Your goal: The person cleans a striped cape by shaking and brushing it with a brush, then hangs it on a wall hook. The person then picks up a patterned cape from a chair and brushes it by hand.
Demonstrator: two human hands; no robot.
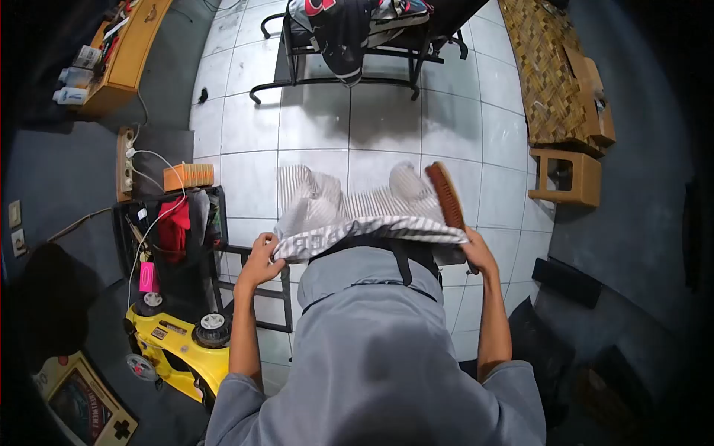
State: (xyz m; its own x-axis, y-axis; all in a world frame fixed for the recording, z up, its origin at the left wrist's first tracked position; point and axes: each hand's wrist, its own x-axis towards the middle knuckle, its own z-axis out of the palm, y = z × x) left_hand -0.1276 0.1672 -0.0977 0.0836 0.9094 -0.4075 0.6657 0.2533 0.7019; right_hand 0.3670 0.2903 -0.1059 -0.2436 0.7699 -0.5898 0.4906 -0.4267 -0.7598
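Observation:
A striped grey-and-white cloth (372, 210) with large dark letters along its near edge spreads out in front of my waist. My left hand (259, 260) is closed on the cloth's left corner, thumb on top. At the opposite corner, my right hand (478, 251) has its fingers closed on the edge. A long brush (445, 195) with brown bristles and a pale wooden back rises from beside that hand; its lower end meets the fingers, so the hand appears to grip both. The cloth's far side is bunched in two folds.
Ahead stands a black metal-framed chair (342, 88) with clothes on it. To the left are a dark rack (169, 199), an orange basket (188, 175) and a yellow toy car (175, 342). A brown plastic stool (567, 178) stands at the right wall.

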